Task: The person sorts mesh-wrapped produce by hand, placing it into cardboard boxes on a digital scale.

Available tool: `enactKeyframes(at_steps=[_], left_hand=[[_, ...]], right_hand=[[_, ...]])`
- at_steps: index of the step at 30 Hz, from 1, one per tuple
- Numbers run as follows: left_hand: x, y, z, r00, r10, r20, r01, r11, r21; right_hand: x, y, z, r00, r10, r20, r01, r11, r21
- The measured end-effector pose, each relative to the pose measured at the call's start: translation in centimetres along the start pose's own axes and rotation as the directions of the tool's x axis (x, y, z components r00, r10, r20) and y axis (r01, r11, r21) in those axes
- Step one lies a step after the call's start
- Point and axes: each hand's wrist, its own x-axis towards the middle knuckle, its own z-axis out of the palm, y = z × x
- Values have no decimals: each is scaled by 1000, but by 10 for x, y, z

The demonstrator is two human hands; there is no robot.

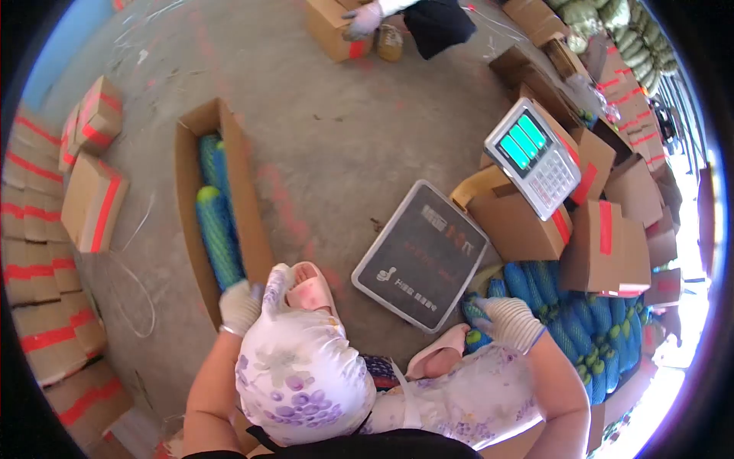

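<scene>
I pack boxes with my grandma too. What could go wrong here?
The left hand is pushing a netted vegetable into the long open box; it might be bruised if forced in. The right hand grabs another from the pile, which may roll loose. The weighing scale lies close to the feet and could be kicked.

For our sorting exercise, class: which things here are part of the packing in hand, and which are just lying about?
In use:
left hand at the open box
netted gourds inside it
right hand on the gourd pile

Lying about:
scale plate
scale display
taped boxes
another person's hand
</scene>
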Motion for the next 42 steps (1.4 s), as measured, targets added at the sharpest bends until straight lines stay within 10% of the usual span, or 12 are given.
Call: enactKeyframes(at_steps=[10, 15, 20, 21, 22, 26, 28, 31, 33, 35, 39, 42], left_hand=[[197, -25, -88, 977, -82, -197, 99, 992, 76], [138, 15, -99, 901, 419, -117, -384, 892, 238], [94, 5, -116, 887, 461, -16, -457, 883, 105], [80, 22, -130, 921, 390, 13, -391, 919, 47], [63, 33, -151, 955, 297, 29, -297, 955, -5], [15, 112, -199, 942, 325, -81, -322, 945, 50], [5, 138, -208, 923, 377, -78, -377, 926, 27], [3, 168, -216, 860, 509, -44, -504, 859, 89], [-12, 186, -226, 837, 542, -67, -535, 839, 103], [-26, 196, -228, 786, 612, -89, -611, 790, 40], [-45, 213, -224, 677, 733, -72, -733, 680, 21], [-62, 227, -226, 641, 765, -63, -765, 643, 28]], right_hand=[[-81, 106, 0, 904, 402, -145, -384, 913, 138], [-92, 191, 49, 778, 454, -434, -442, 887, 135], [-121, 245, -4, 146, 692, -707, -760, 536, 368], [-131, 257, 13, -287, 513, -809, -574, 584, 574], [-144, 265, 23, -366, 685, -630, -378, 509, 773], [-149, 380, 134, 205, 910, -361, 857, 12, 515], [-127, 410, 165, 136, 625, -769, -151, 780, 607], [-111, 389, 102, 112, 904, -413, 689, 229, 688], [-161, 357, 71, -11, 905, -426, 744, 292, 601], [-198, 340, 74, -234, 514, -825, 153, 858, 491], [-218, 157, 39, 131, 512, -849, 314, 791, 525], [-197, 39, -7, 408, -231, -883, 106, 973, -206]])
